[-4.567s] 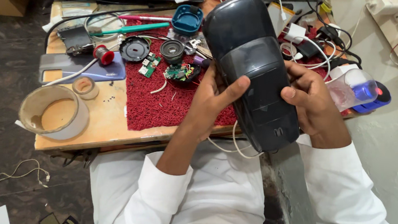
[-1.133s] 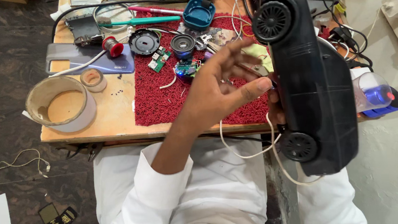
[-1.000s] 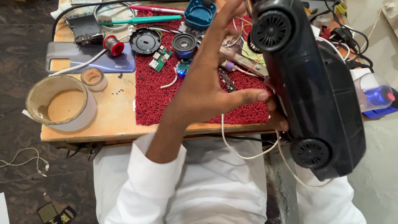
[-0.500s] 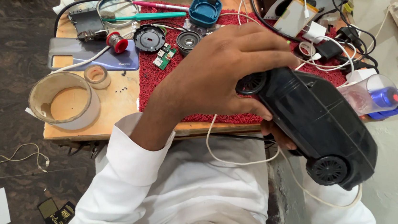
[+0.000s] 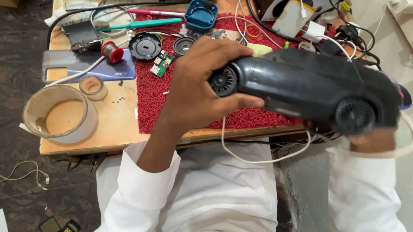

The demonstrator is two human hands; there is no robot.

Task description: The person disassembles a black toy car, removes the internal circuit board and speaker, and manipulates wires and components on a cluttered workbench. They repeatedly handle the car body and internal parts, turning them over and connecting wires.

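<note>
A black toy car (image 5: pixel 308 84) lies sideways in front of me over the front edge of a small wooden table (image 5: pixel 113 134), two of its wheels facing me. My left hand (image 5: pixel 203 84) grips the car's left end around one wheel. My right hand (image 5: pixel 373 139) holds the car's right end from below and is mostly hidden behind the body. A white cable (image 5: pixel 250 157) hangs in a loop under the car.
A red mat (image 5: pixel 150 96) covers the table's middle, with a small green circuit board (image 5: pixel 161 65), round black parts (image 5: pixel 145 45) and a blue cap (image 5: pixel 201 14). A large tape roll (image 5: pixel 59 114), a smaller roll (image 5: pixel 93 87) and a phone (image 5: pixel 78 72) lie left. Tangled cables and chargers (image 5: pixel 328 25) crowd the right.
The car has swung from upright on its end to lying sideways. My left hand, spread open a second ago, has closed around the car's left end.
</note>
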